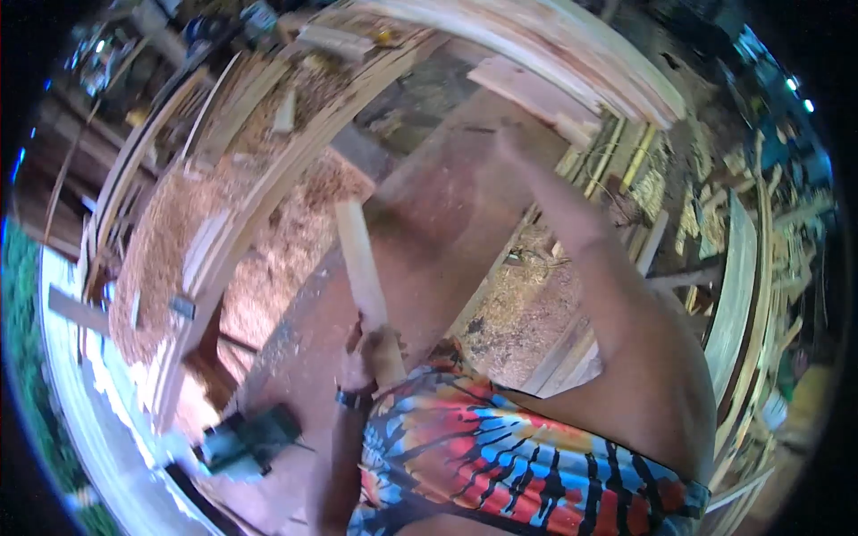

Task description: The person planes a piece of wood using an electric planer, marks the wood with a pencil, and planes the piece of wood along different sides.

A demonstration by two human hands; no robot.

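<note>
My left hand [362, 357], with a dark watch on its wrist, is closed around the near end of a pale wooden strip [362, 259]. The strip slants away from my body over the brown workbench [438, 250]. Stretched far forward, my right hand [511, 147] is over the far part of the bench. Motion smears its fingers, so their state does not show. A thin dark object [480, 130] lies close to that hand; its kind is unclear.
A blurred dark green tool [255, 442] sits at the bench's near left. Wood shavings [179, 241] heap up on the left beside long boards [268, 192]. More planks [536, 45] lie across the far end, and long boards [728, 286] line the right.
</note>
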